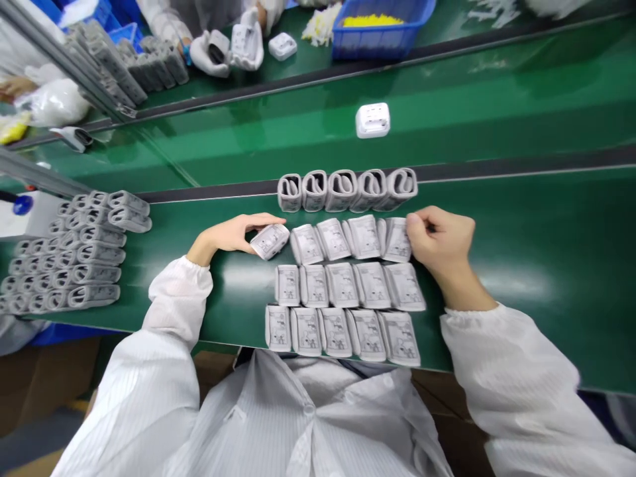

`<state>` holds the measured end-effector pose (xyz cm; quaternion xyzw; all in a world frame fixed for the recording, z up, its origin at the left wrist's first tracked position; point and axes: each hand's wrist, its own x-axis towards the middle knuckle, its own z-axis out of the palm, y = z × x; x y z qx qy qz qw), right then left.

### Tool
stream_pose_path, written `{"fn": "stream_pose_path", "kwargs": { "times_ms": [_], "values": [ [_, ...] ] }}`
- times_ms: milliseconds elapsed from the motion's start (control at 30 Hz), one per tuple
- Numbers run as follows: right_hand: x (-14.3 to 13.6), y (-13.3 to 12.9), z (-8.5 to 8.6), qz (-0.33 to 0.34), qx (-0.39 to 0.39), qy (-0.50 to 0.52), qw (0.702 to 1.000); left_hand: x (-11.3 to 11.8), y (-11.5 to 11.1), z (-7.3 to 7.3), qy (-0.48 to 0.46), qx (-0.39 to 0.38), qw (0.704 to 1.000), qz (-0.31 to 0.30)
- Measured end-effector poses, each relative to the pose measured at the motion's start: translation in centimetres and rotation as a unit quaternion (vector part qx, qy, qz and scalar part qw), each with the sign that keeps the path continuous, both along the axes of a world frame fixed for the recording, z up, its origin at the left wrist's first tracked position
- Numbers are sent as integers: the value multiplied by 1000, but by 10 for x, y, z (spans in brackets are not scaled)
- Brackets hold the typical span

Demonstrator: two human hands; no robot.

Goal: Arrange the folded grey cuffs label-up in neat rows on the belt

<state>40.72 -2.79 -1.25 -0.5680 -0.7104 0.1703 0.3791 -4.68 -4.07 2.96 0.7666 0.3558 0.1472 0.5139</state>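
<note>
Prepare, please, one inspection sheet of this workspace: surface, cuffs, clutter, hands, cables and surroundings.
Surface: green table, glossy, with reflections.
Cuffs: rolled grey cuffs in four rows before the person, the farthest row on end; a further group of cuffs at left.
Clutter: white device beyond the dark strip.
Left hand: holds a printed cuff.
Right hand: curled at its row's right end; grip unclear.
Cables: nothing clearly seen.
Surroundings: co-worker's gloved hands; blue bin with yellow pieces.

Cuff rows point(342, 285) on bench point(536, 225), cuff stack point(102, 256) at left, device point(373, 121) behind
</note>
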Motion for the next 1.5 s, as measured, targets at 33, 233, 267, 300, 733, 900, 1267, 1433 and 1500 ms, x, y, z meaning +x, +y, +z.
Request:
{"fn": "stream_pose_path", "kwargs": {
  "times_ms": [33, 233, 267, 300, 733, 900, 1267, 1433, 1500],
  "values": [
    [0, 0, 1, -7, -3, -3, 1000, -5, -5, -2, -2, -19, 1000, 11],
    [-2, 7, -2, -82, -19, -7, 996, -68, -87, -37, -12, 140, 932, 336],
    [-3, 7, -2, -83, -18, -4, 996, -83, -106, -41, 8, 184, 905, 383],
    [-3, 7, -2, -83, -16, -2, 996, -97, -125, -43, 48, 227, 872, 430],
    [-9, 3, 10, -72, -13, 9, 997, -171, -157, -11, 432, 245, 552, 669],
    [-15, -1, 25, -72, -56, 7, 996, -167, -141, -8, 420, 233, 518, 708],
    [-26, -5, 46, -100, -127, -7, 987, -165, -138, 0, 456, 264, 537, 659],
    [-27, -3, 43, -117, -123, 11, 985, -155, -134, 3, 430, 259, 512, 696],
    [-24, -2, 36, -104, -105, 15, 989, -138, -133, -2, 403, 303, 525, 686]
  ]
}}
